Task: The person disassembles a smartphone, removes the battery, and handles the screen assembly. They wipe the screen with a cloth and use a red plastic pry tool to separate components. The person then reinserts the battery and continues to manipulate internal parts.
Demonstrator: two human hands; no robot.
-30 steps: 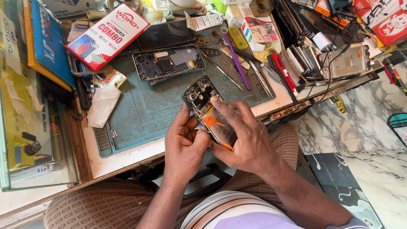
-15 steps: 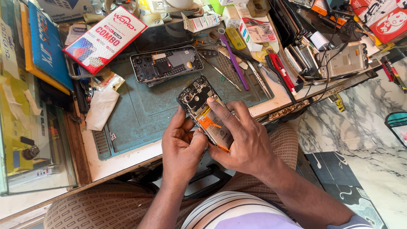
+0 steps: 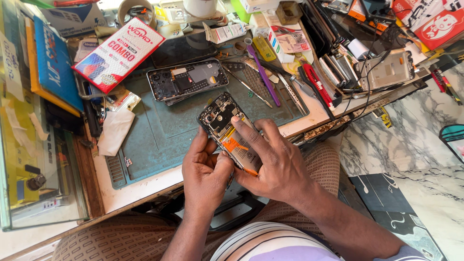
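Head view. An opened phone (image 3: pixel 231 133), its back cover off and its circuit board and battery exposed, was held tilted above the near edge of the blue-green work mat (image 3: pixel 159 140), over the person's lap. The left hand (image 3: pixel 205 171) was closed around the phone's lower left edge and carried its weight; the right hand (image 3: pixel 275 166) was clamped on the lower right part, thumb beneath, with the index fingertip (image 3: pixel 235 119) pressed on the inner face beside the orange pull tab (image 3: pixel 231 144) on the battery. A second opened phone (image 3: pixel 187 79) lay flat on the mat, well apart from the hands. A purple pry tool (image 3: pixel 263 72) and tweezers (image 3: pixel 288 92) lay on the mat's right part, and a red-and-white box (image 3: pixel 118 53) rested at its upper left. For this step, steady support from the left hand and light, flat fingertip pressure would probably spare the board; pulling the tab slowly, low along the battery, would likely avoid bending it.
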